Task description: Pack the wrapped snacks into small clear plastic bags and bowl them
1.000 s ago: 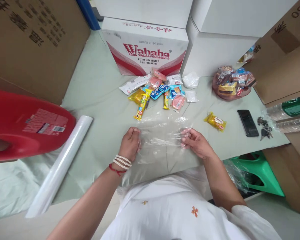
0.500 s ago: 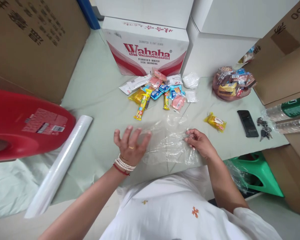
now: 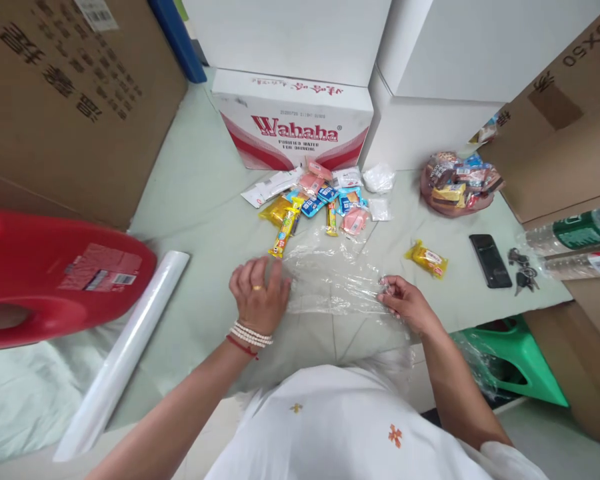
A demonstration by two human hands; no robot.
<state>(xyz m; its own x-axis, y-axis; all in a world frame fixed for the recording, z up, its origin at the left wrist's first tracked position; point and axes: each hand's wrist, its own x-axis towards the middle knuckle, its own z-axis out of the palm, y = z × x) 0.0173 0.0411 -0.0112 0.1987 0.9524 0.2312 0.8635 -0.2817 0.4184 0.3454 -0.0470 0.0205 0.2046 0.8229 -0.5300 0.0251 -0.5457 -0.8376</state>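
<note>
A clear plastic bag [image 3: 337,283] lies crumpled on the pale green table cover [image 3: 195,200] in front of me. My left hand [image 3: 259,295] rests palm down on the bag's left edge, fingers loosely bent and pressing it to the table. My right hand [image 3: 404,303] pinches the bag's right edge between thumb and fingers. Just beyond the bag lies a pile of small snack packets [image 3: 320,200] in yellow, blue and pink. A single yellow packet [image 3: 427,258] lies apart to the right.
A roll of clear film [image 3: 125,350] lies at the left beside a red plastic stool [image 3: 55,283]. A Wahaha carton [image 3: 293,120] and cardboard boxes line the back. At the right are a bagged snack heap [image 3: 457,183], a phone [image 3: 490,260], keys [image 3: 523,277], bottles [image 3: 575,233] and a green stool [image 3: 523,360].
My left hand let go of the bag's edge, spread open, then came down flat on the bag. The right hand kept its pinch. The view tilted slightly.
</note>
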